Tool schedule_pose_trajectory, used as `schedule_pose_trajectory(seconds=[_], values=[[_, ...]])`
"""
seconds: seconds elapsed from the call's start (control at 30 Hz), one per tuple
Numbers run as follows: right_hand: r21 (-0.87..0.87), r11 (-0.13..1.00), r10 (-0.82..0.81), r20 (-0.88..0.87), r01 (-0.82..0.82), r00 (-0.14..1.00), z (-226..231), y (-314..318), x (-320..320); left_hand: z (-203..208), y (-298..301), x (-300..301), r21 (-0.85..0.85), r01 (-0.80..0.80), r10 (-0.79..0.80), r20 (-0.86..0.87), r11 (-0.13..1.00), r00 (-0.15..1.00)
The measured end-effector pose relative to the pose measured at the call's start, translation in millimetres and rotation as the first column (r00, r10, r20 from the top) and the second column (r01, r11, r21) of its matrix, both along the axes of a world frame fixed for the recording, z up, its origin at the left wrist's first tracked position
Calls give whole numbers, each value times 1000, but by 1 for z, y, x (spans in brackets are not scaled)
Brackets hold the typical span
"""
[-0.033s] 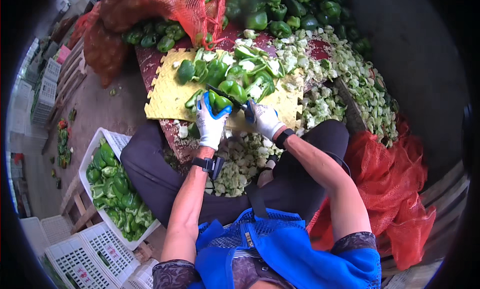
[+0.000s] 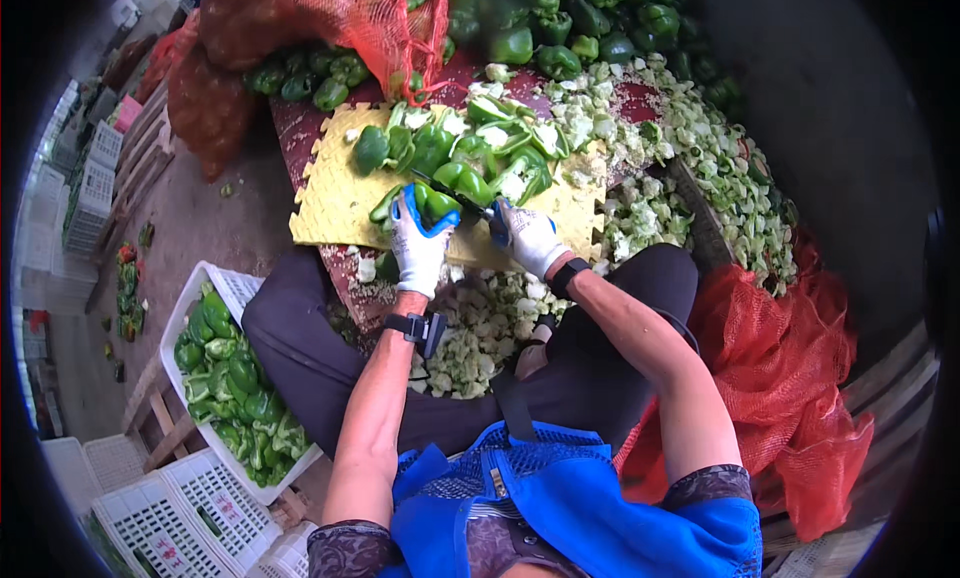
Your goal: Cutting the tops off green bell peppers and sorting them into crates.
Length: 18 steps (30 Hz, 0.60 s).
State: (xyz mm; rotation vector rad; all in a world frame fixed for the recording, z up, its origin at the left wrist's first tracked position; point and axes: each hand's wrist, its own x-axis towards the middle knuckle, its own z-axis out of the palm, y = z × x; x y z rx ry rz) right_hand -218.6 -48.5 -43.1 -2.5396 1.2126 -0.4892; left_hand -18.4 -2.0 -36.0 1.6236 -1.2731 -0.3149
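My left hand (image 2: 422, 240), in a white glove with blue fingertips, is closed around a green bell pepper (image 2: 436, 207) at the front of the yellow foam mat (image 2: 335, 200). My right hand (image 2: 528, 236), gloved alike, grips a knife (image 2: 455, 194) whose dark blade slants up and left across the pepper's far side. The handle is mostly hidden in my fingers. Just beyond the blade lie several green peppers (image 2: 432, 148), some whole and some cut open. How deep the blade sits in the pepper, I cannot tell.
Pepper cores (image 2: 640, 213) are heaped to the right and between my legs. Whole peppers (image 2: 600, 23) pile up at the back beside a red mesh sack (image 2: 290, 18). A white crate (image 2: 180, 378) of cut peppers stands left; an orange-red net (image 2: 770, 368) lies right.
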Motion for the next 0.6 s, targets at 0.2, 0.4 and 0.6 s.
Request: schedule_pose_trajectory(seconds=[0.2, 0.4, 0.6], values=[[107, 988, -131, 224, 109, 966, 23, -64, -12, 7, -81, 2, 50, 111, -118, 174, 993, 978], [538, 822, -491, 502, 187, 713, 92, -71, -77, 96, -179, -14, -94, 238, -171, 453, 967, 875], [730, 664, -738, 605, 162, 298, 95, -87, -139, 98, -334, -70, 375, 240, -445, 778, 895, 444]])
